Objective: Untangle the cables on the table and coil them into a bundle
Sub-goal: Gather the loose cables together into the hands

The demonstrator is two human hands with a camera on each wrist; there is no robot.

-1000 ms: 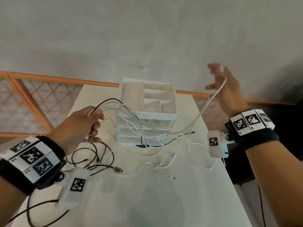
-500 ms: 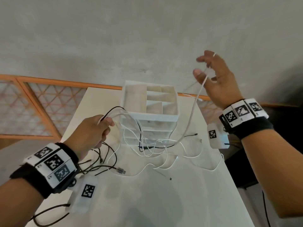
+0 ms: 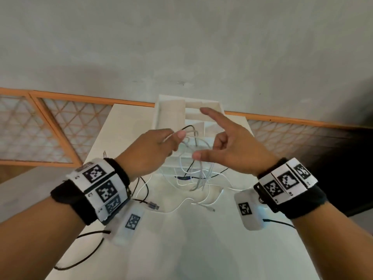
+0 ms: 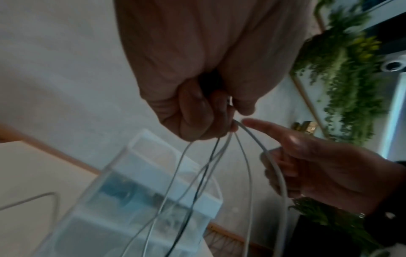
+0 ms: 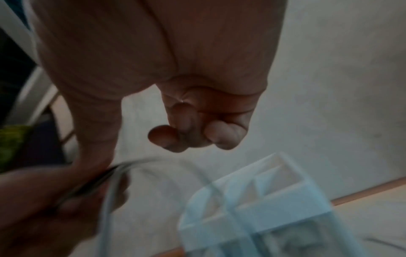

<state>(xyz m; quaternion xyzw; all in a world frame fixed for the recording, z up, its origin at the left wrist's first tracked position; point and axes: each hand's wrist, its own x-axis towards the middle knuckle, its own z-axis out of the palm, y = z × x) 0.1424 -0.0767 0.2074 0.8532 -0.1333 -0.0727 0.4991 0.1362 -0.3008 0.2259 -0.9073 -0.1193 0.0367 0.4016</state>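
My left hand (image 3: 161, 146) is raised in front of the white organiser (image 3: 171, 110) and grips a bunch of looped white and black cables (image 3: 189, 130). Several strands (image 3: 198, 178) hang from the fist to the table. The left wrist view shows this fist (image 4: 197, 113) closed on the cables (image 4: 219, 156). My right hand (image 3: 220, 142) is just right of it, index finger and thumb spread, the other fingers curled. A thick white cable runs past those curled fingers (image 4: 276, 167). The right wrist view shows nothing inside them (image 5: 197, 132).
The white table (image 3: 181, 249) carries loose white cable ends (image 3: 203, 206) and a cable with a metal USB plug (image 3: 153, 206) near my left wrist. A black cable (image 3: 88, 257) trails off the front left. The table drops off at the right edge.
My right hand came down from high on the right to the left hand and no longer pinches the white cable. My left hand rose toward the centre with its loops.
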